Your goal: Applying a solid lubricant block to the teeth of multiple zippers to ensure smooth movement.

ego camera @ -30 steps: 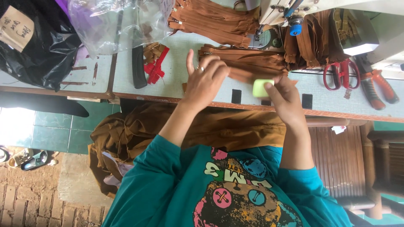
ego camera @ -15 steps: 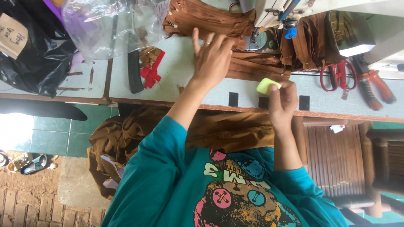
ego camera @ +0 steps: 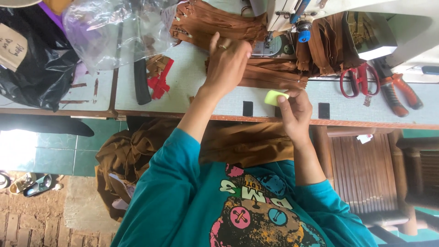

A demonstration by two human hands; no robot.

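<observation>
In the head view, the left hand [ego camera: 228, 59] is lying flat and open on the brown fabric [ego camera: 270, 75] at upper centre, pinning it to the worktop [ego camera: 192, 98]. Just right, the right hand [ego camera: 295, 110] is pinching a yellow-green chalk block [ego camera: 274, 97], poised beside the fabric's edge for marking.

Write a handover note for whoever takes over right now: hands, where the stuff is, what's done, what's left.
Left hand: open, flat on the folded brown fabric on the table, beside the sewing machine.
Right hand: fingers pinch a small yellow-green block at the table's near edge, just off the fabric.
Red scissors lie to the right.
Done: fabric laid out and held down.
Left: no mark shows on it yet; more brown cloth hangs below the table.
</observation>
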